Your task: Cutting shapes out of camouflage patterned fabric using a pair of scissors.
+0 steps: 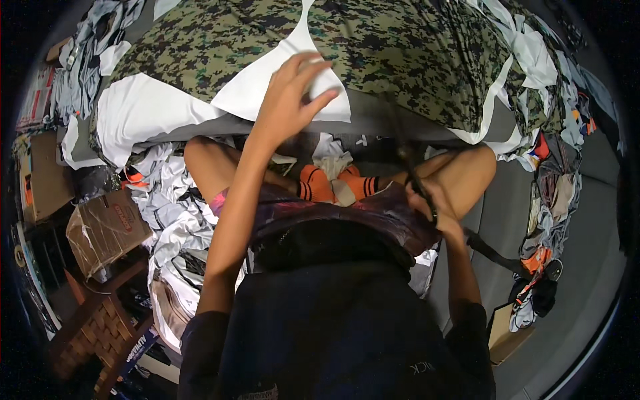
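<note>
1. At the upper middle of the frame, your left hand [287, 100] hangs above a white, pointed piece of smooth cloth [250, 83] – fingers loosely spread and curved, pinching nothing. You cannot tell from this view whether the fingertips touch it.

2. That white piece lies on the broad green, brown and black camouflage cloth [413, 53], which fills the top of the frame over a grey cloth edge [393, 110].

3. Right of centre, your right hand [435, 203] is curled beside your knee, where a long, dark, blurred strip [497, 257] crosses it. Whether the fingers grip the strip cannot be told.

4. The step in hand looks like handling the spread cloth; the next move would seem to call for your left fingers settling on the white piece and pressing it flat.

5. Below the cloth edge, you sit cross-legged in orange socks with black bands [317, 183].

6. At middle left lie a heap of crumpled white and grey cloth [177, 213] and a brown cardboard box [107, 230]; lower left, a brown woven panel [103, 327].

7. Along the right – mixed cloth scraps [557, 207] on a grey surface [587, 300], above an open tan box [499, 330].
</note>
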`<control>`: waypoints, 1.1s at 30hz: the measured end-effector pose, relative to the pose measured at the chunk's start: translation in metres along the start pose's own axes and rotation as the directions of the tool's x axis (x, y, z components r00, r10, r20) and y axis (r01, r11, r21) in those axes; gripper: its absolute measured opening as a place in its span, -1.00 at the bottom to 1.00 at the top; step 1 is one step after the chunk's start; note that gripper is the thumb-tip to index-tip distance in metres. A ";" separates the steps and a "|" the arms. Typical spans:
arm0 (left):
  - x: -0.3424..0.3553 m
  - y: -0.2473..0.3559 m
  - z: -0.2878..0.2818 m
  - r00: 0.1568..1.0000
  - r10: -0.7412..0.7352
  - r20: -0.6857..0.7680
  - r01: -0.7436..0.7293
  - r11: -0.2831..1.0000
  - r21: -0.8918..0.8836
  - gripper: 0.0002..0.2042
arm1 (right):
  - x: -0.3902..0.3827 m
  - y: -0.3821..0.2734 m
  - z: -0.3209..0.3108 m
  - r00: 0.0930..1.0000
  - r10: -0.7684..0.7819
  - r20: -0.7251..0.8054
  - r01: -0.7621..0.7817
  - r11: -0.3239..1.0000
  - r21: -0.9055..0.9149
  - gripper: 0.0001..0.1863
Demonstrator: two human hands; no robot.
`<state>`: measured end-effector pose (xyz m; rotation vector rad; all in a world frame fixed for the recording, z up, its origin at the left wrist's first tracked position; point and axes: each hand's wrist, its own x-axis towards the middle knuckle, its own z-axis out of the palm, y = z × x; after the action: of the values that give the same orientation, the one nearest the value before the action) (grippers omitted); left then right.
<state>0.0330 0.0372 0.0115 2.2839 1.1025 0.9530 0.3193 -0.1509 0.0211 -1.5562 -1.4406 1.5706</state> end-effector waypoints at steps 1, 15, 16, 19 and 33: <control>0.004 -0.011 0.007 1.000 -0.010 -0.012 0.010 1.000 0.006 -0.52 | 0.005 0.001 0.002 1.000 -0.005 0.014 0.005 1.000 -0.007 -0.81; -0.012 -0.045 0.034 0.999 -0.029 -0.016 0.033 0.880 0.474 0.10 | 0.061 -0.018 0.015 0.988 0.153 0.000 -0.153 0.988 -0.028 -0.59; -0.012 -0.044 0.034 0.999 -0.035 -0.015 0.038 0.881 0.472 0.10 | 0.064 -0.020 0.015 0.990 0.144 -0.004 -0.144 0.989 -0.032 -0.59; -0.012 -0.044 0.034 0.999 -0.048 -0.014 0.049 0.884 0.465 0.11 | 0.068 -0.023 0.017 0.992 0.128 -0.012 -0.128 0.991 -0.042 -0.58; -0.012 -0.042 0.034 0.998 -0.051 -0.020 0.055 0.883 0.466 0.09 | 0.072 -0.023 0.027 0.982 0.186 -0.033 -0.187 0.982 -0.009 -0.53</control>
<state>0.0317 0.0496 -0.0422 2.6034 1.5263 0.7299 0.2710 -0.0884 0.0071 -1.7595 -1.3217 1.6358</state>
